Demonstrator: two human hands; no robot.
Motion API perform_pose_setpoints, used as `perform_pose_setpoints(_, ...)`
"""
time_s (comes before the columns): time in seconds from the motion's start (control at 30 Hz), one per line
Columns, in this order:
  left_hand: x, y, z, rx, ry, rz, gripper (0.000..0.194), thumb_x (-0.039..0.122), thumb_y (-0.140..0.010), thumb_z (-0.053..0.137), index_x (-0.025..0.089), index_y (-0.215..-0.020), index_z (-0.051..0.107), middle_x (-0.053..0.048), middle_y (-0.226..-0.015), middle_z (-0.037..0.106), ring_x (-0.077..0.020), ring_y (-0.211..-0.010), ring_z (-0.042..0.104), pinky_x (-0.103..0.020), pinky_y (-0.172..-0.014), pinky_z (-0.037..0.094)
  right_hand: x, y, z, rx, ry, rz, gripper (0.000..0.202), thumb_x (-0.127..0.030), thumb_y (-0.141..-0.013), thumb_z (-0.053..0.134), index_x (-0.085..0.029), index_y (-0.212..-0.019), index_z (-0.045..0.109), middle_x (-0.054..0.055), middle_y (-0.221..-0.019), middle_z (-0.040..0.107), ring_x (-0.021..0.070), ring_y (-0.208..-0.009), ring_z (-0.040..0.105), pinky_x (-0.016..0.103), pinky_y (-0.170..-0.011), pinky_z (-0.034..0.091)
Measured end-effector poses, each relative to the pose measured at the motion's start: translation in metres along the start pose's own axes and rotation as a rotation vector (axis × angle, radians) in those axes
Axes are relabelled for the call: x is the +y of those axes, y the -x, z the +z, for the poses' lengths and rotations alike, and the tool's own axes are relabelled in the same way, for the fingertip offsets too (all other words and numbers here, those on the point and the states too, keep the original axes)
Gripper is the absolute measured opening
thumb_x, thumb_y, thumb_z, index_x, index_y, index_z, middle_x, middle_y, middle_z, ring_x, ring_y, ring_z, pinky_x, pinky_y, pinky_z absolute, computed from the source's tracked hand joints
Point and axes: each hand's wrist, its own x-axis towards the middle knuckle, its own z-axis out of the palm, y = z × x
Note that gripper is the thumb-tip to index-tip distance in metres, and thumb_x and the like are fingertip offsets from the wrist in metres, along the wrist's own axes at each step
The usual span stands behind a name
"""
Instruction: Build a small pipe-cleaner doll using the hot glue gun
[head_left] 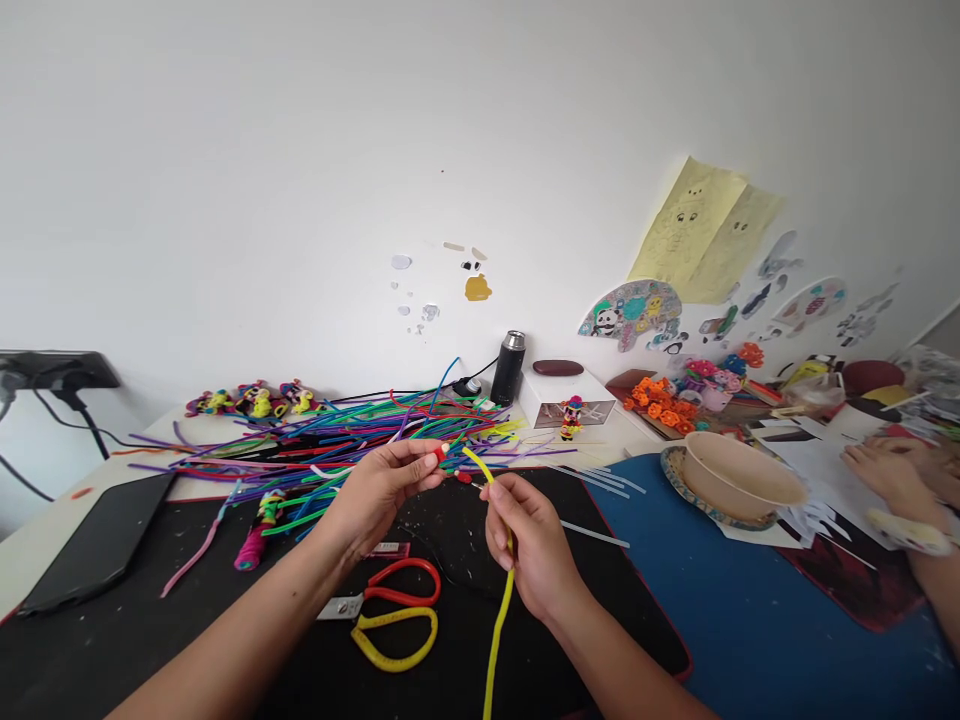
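Left hand (386, 490), thumb and forefinger pinched on a small red piece (440, 456) with a pale tip; right hand (532, 540) clamped on a yellow fuzzy stem (496, 630), both above the black mat (322, 680). Stem's long axis runs from its free tip, up and leftward of the right hand, down through that grip to a trailing tail. Tip sits just beside the red piece, seemingly apart; depth between them unclear.
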Motion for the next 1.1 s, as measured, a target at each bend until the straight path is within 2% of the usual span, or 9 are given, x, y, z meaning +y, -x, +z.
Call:
perform_pose_setpoints(0.07, -0.002, 0.0, -0.001, -0.036, -0.054, 0.011, 0.041, 0.033, -0.056, 0.104, 0.013, -0.085, 0.084, -0.004, -0.076, 0.077, -0.0106, -0.064, 0.07, -0.015, -0.062, 0.06, 0.001, 0.002, 0.003, -0.034, 0.05, -0.013, 0.041, -0.057, -0.088, 0.078, -0.017, -0.086, 0.067, -0.008, -0.048, 0.048, 0.0044, -0.035, 0.035, 0.019, -0.037, 0.022)
perform_pose_setpoints(0.17, -0.005, 0.001, 0.0, -0.062, -0.094, 0.02, 0.042, 0.038, -0.058, 0.103, 0.014, -0.084, 0.082, -0.003, -0.074, 0.076, -0.0118, -0.065, 0.071, -0.016, -0.06, 0.058, 0.005, 0.002, 0.006, -0.031, 0.108, -0.031, 0.044, -0.06, -0.087, 0.077, -0.017, -0.086, 0.067, -0.008, -0.047, 0.048, 0.0052, -0.034, 0.035, 0.019, -0.036, 0.024)
perform_pose_setpoints(0.3, -0.006, 0.003, 0.002, -0.105, -0.112, 0.018, 0.04, 0.039, -0.063, 0.101, 0.015, -0.086, 0.078, -0.006, -0.082, 0.08, -0.0154, -0.071, 0.075, -0.019, -0.064, 0.06, 0.007, 0.0, 0.008, -0.007, 0.174, -0.054, 0.047, -0.064, -0.087, 0.075, -0.017, -0.086, 0.066, -0.009, -0.046, 0.048, 0.0053, -0.035, 0.035, 0.018, -0.036, 0.024)
perform_pose_setpoints(0.53, -0.006, 0.007, 0.005, -0.119, -0.124, 0.007, 0.044, 0.037, -0.068, 0.098, 0.014, -0.1, 0.079, -0.006, -0.076, 0.079, -0.0158, -0.067, 0.074, -0.022, -0.064, 0.061, 0.011, 0.002, 0.007, 0.006, 0.256, -0.083, 0.051, -0.068, -0.087, 0.072, -0.018, -0.084, 0.063, -0.009, -0.045, 0.046, 0.0055, -0.034, 0.034, 0.019, -0.035, 0.025)
perform_pose_setpoints(0.83, -0.004, 0.012, 0.009, -0.115, -0.164, -0.01, 0.035, 0.035, -0.071, 0.095, 0.014, -0.095, 0.081, -0.009, -0.083, 0.081, -0.018, -0.074, 0.076, -0.022, -0.067, 0.06, 0.015, 0.001, 0.008, 0.049, 0.273, -0.125, 0.046, -0.064, -0.088, 0.072, -0.019, -0.083, 0.063, -0.009, -0.046, 0.045, 0.0061, -0.035, 0.034, 0.019, -0.035, 0.025)
perform_pose_setpoints(1.1, -0.003, 0.013, 0.012, -0.12, -0.156, -0.014, 0.038, 0.038, -0.068, 0.098, 0.015, -0.093, 0.081, -0.008, -0.084, 0.082, -0.0169, -0.074, 0.076, -0.02, -0.066, 0.06, 0.015, 0.001, 0.008, 0.076, 0.283, -0.137, 0.043, -0.061, -0.088, 0.073, -0.019, -0.084, 0.064, -0.009, -0.047, 0.044, 0.0067, -0.037, 0.036, 0.019, -0.036, 0.027)
